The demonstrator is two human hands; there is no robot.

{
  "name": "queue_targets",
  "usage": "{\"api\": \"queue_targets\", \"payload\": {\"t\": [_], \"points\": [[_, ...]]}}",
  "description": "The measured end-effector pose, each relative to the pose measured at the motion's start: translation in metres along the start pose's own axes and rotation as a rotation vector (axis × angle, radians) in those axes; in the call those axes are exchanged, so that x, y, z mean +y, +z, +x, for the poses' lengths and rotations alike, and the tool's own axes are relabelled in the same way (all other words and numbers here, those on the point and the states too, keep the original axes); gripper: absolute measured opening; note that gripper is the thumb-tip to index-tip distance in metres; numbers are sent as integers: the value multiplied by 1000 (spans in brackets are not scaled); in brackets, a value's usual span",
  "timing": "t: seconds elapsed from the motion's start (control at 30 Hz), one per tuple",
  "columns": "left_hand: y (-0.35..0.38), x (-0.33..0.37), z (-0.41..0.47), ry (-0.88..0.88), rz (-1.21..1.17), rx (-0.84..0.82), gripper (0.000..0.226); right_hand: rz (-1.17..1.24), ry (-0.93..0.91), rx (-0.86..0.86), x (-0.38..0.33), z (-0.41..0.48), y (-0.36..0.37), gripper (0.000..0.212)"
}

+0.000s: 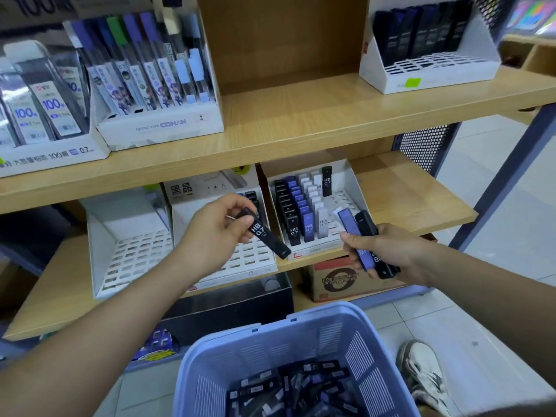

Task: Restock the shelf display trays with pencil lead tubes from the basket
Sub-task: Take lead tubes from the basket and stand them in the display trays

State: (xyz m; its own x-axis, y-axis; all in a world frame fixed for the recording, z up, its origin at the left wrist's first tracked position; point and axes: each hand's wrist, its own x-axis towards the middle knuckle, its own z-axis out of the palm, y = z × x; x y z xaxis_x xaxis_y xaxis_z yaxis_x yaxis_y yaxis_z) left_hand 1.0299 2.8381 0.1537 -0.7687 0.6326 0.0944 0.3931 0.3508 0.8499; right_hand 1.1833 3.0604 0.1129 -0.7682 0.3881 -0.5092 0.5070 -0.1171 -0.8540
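Black lead tube (266, 236): looks light, stiff, slick plastic, pinched near its top by the left hand (218, 228), just before the display tray (352, 182). Right hand (388, 251) clutches two spare tubes (349, 221). Basket (270, 341) below is stocked. Best pinched on the flat sides.

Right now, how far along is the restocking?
Done: the right tray holds partial black, purple and white rows. In hand: the left hand pinches a black tube; the right hand grips a purple tube and a second black tube. Left: the middle tray and left tray are mostly bare; the basket holds many tubes.
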Motion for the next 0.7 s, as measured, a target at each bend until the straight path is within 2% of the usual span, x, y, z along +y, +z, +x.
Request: {"api": "queue_targets", "payload": {"t": [0.13, 0.23, 0.33, 0.43, 0.5, 0.63, 0.7], "points": [[24, 15, 16, 97, 18, 14, 26, 50, -1, 63, 2, 3, -9, 29], [42, 29, 36, 151, -4, 71, 22, 92, -2, 111, 0, 8, -12, 21], [66, 39, 57, 274, 191, 97, 15, 142, 25, 156, -2, 13, -16, 17], [90, 40, 77, 357, 364, 69, 22, 186, 48, 189, 0, 14, -24, 13], [102, 41, 92, 348, 425, 55, 24, 182, 36, 212, 2, 16, -33, 10], [118, 39, 127, 217, 555, -5, 25, 214, 2, 236, 3, 16, -50, 3], [123, 35, 142, 220, 581, -13, 25, 243, -9, 230, 1, 15, -55, 3]]}}
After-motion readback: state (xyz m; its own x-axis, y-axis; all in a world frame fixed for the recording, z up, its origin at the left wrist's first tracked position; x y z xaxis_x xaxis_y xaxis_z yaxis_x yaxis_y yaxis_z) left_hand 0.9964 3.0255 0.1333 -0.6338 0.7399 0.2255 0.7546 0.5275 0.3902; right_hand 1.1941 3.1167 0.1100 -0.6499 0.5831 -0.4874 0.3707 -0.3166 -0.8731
